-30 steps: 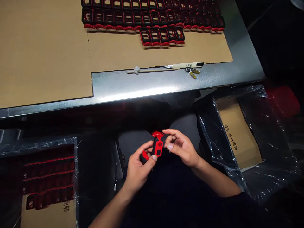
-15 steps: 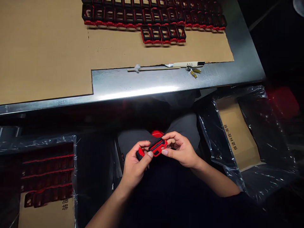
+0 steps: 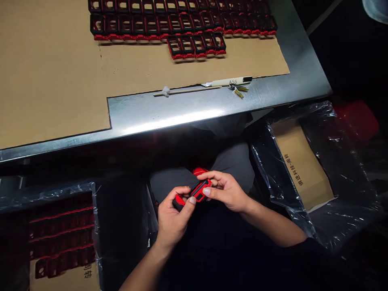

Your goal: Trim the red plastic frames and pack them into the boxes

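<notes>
Both my hands are low over my dark-trousered lap, holding a red-and-black plastic frame part (image 3: 198, 191) that lies slanted between them. My left hand (image 3: 174, 214) grips its lower left end, with the thumb across the front. My right hand (image 3: 226, 192) pinches its upper right end with the fingertips. A rounded red piece (image 3: 201, 171) shows just beyond the frame, partly hidden behind it. I cannot tell whether the two pieces are joined.
Ahead stands a steel table (image 3: 169, 111) with a cardboard sheet (image 3: 51, 81) holding rows of red-and-black frames (image 3: 182, 28). A labelled utility knife (image 3: 230, 81) lies near small metal clips (image 3: 238, 92). Plastic-lined boxes stand at lower left (image 3: 94, 210) and right (image 3: 303, 169).
The frame part has turned from nearly upright to a slanted, more crosswise position in my hands. The table and boxes have shifted slightly left and the table slightly up in view.
</notes>
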A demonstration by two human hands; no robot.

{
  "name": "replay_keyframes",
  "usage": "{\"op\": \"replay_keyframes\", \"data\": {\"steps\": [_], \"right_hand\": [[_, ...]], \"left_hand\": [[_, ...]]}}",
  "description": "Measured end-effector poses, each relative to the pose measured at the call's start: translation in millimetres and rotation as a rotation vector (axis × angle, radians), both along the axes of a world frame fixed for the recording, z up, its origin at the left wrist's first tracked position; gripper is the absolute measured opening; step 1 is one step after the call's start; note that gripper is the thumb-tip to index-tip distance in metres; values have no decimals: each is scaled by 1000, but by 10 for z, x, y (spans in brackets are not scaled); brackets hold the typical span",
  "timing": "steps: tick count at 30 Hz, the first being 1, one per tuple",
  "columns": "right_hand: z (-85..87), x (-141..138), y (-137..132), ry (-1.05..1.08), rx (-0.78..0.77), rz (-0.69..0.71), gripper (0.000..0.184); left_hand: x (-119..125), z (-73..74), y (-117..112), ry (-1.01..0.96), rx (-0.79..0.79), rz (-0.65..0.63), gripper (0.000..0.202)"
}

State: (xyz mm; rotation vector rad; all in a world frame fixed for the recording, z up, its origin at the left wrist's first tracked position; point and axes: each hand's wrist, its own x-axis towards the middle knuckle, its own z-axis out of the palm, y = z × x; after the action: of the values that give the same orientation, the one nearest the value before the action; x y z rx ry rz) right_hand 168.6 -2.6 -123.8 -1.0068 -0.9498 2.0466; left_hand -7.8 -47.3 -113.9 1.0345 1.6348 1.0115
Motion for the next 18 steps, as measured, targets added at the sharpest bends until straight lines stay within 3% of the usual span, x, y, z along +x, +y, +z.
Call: {"op": "replay_keyframes", "data": {"steps": [6,14,18], "right_hand": [[-33,-101,-62,-100,128,-85,30],[-84,-278,-104,-396,537,-234,20],[-51,-294,-43,-409,504,-255,25]], "left_hand": [[26,-1,-51,150,145,-71,12],[106,-30,-109,199,201,-68,10],[103,-21,-91,148,124,-23,13]]}}
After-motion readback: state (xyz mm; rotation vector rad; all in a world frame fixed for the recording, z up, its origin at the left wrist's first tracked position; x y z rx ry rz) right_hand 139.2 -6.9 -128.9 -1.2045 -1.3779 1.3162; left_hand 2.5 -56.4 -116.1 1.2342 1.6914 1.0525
